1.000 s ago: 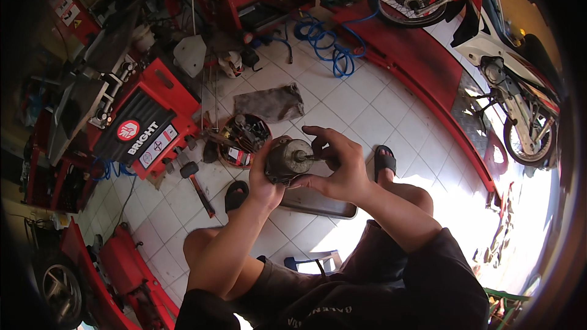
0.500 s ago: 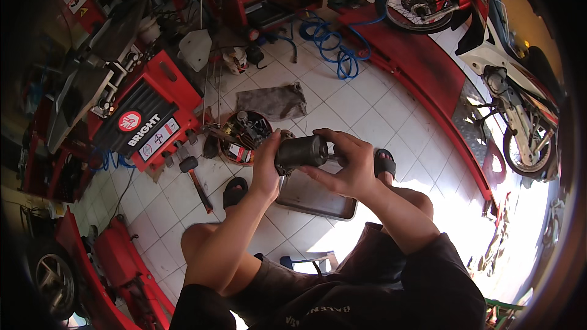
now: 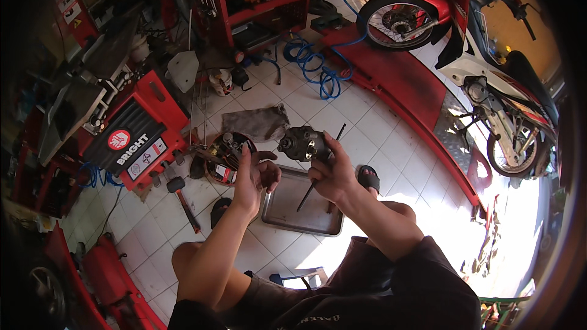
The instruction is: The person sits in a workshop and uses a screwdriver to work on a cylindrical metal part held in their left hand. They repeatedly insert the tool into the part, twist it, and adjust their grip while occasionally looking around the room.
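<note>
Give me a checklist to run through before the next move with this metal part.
1. Dark metal part held in the right hand: ok.
2. Left hand free: ok, fingers loosely curled with nothing visible in them.
3. Thin dark rod firmly gripped: cannot tell, the right hand covers its middle.
4. Metal tray directly beneath the part: cannot tell from this single view.
5. Hammer clear of both hands: ok, on the floor left of the tray.
</note>
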`<state>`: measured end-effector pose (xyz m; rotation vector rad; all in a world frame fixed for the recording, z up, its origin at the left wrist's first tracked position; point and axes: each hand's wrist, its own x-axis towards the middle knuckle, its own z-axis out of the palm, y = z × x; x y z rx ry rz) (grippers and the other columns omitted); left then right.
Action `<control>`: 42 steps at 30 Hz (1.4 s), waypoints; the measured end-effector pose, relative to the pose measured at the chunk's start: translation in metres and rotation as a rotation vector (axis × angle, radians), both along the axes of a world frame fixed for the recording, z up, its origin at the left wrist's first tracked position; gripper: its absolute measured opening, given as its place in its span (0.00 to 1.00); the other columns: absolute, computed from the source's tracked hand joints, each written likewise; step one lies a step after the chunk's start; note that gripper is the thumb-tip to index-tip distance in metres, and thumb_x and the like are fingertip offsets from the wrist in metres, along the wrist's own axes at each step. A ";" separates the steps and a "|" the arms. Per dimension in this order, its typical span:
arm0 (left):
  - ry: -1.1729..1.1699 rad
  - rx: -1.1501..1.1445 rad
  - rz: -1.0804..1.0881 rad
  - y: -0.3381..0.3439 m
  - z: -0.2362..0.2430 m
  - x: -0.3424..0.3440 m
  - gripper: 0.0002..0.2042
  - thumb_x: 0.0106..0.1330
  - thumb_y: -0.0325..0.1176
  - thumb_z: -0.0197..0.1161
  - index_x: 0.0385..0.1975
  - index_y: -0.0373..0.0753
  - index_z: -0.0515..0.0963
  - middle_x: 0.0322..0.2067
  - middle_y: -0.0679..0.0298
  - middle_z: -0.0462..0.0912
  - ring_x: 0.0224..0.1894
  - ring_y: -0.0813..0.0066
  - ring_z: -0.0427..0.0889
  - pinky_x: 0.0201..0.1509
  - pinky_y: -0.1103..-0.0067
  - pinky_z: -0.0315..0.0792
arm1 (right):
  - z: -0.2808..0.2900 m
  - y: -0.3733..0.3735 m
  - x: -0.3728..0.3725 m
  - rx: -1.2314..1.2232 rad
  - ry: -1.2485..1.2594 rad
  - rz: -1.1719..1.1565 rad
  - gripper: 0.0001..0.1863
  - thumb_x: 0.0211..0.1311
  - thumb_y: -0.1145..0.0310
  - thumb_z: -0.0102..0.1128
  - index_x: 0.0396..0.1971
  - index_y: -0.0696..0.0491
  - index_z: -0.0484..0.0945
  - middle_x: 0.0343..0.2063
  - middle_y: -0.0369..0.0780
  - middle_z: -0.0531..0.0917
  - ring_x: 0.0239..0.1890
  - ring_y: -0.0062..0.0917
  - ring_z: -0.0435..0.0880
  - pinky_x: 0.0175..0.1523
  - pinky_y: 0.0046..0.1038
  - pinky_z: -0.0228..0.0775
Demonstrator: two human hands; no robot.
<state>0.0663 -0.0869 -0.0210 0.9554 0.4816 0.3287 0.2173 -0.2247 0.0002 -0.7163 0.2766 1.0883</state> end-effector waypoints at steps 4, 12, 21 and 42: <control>0.016 -0.010 -0.031 -0.002 -0.005 0.001 0.36 0.68 0.73 0.36 0.38 0.41 0.72 0.22 0.61 0.79 0.21 0.76 0.74 0.26 0.82 0.62 | 0.002 0.000 -0.004 0.002 -0.037 0.010 0.13 0.61 0.54 0.68 0.30 0.44 0.74 0.20 0.26 0.74 0.12 0.14 0.54 0.21 0.20 0.45; 0.119 -0.063 -0.085 -0.004 -0.002 -0.002 0.40 0.64 0.77 0.37 0.38 0.38 0.73 0.24 0.59 0.80 0.22 0.71 0.79 0.24 0.77 0.71 | -0.011 -0.005 -0.003 -0.136 -0.399 0.052 0.16 0.59 0.61 0.71 0.40 0.54 0.80 0.23 0.29 0.76 0.19 0.12 0.60 0.27 0.20 0.51; 0.301 -0.344 -0.079 -0.007 0.001 0.010 0.38 0.64 0.74 0.44 0.43 0.39 0.79 0.32 0.59 0.83 0.34 0.66 0.84 0.34 0.67 0.79 | 0.011 -0.006 -0.019 -0.320 -1.468 0.096 0.25 0.43 0.63 0.81 0.38 0.63 0.82 0.29 0.37 0.85 0.28 0.17 0.80 0.34 0.20 0.72; 0.524 1.733 -0.063 -0.006 -0.042 -0.015 0.18 0.59 0.43 0.63 0.30 0.30 0.82 0.32 0.52 0.82 0.35 0.56 0.84 0.40 0.68 0.79 | -0.019 0.004 -0.002 -0.316 -2.003 0.469 0.29 0.64 0.57 0.65 0.56 0.63 0.75 0.45 0.48 0.85 0.39 0.27 0.83 0.34 0.27 0.69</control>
